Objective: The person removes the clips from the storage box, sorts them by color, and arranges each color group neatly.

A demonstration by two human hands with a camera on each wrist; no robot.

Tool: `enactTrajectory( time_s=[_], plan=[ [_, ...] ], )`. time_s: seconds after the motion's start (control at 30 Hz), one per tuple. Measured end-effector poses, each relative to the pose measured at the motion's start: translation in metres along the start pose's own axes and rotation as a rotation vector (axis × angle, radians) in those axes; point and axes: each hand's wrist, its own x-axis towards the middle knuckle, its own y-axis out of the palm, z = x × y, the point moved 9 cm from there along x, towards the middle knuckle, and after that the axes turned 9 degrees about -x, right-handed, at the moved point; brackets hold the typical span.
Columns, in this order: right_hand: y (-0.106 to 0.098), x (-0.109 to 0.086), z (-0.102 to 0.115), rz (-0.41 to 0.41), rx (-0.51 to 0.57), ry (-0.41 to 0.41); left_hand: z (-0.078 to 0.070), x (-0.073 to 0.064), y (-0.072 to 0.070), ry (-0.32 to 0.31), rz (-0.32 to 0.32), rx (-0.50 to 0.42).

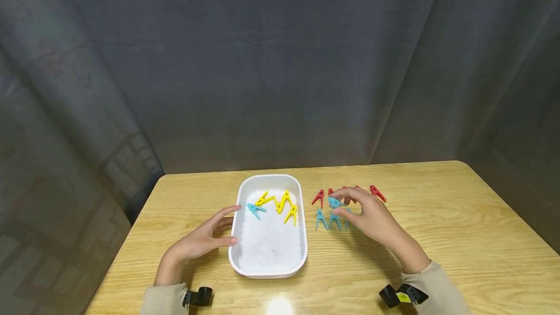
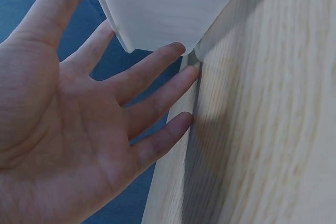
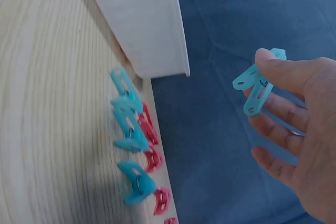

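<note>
A blue clothespin (image 3: 258, 83) is pinched between thumb and fingertips of my right hand (image 1: 369, 213), raised above the table to the right of the white tray (image 1: 267, 269). Beneath that hand stand several more blue clothespins (image 1: 321, 219), partly hidden by it in the head view. My left hand (image 1: 203, 237) rests at the tray's left side with its fingers spread, thumb and index touching the rim; the left wrist view shows its palm (image 2: 68, 129) bare. Inside the tray lie one blue clothespin (image 1: 256, 210) and several yellow clothespins (image 1: 292, 214).
Behind the blue ones, a row of red clothespins (image 1: 378, 193) runs along the table, some covered by my right hand. The wooden table (image 1: 459, 237) ends at a dark grey curtain (image 1: 262, 72) at the back and sides.
</note>
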Motion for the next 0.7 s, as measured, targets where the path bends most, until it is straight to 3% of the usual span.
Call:
enactTrajectory(
  time_s=[0.33, 0.7],
  plan=[
    [-0.012, -0.002, -0.024, -0.027, -0.034, 0.035, -0.003, 0.000, 0.002, 0.005, 0.005, -0.006],
    [-0.010, -0.009, -0.065, 0.034, 0.023, 0.144, -0.002, -0.001, 0.002, 0.000, 0.008, -0.013]
  ],
)
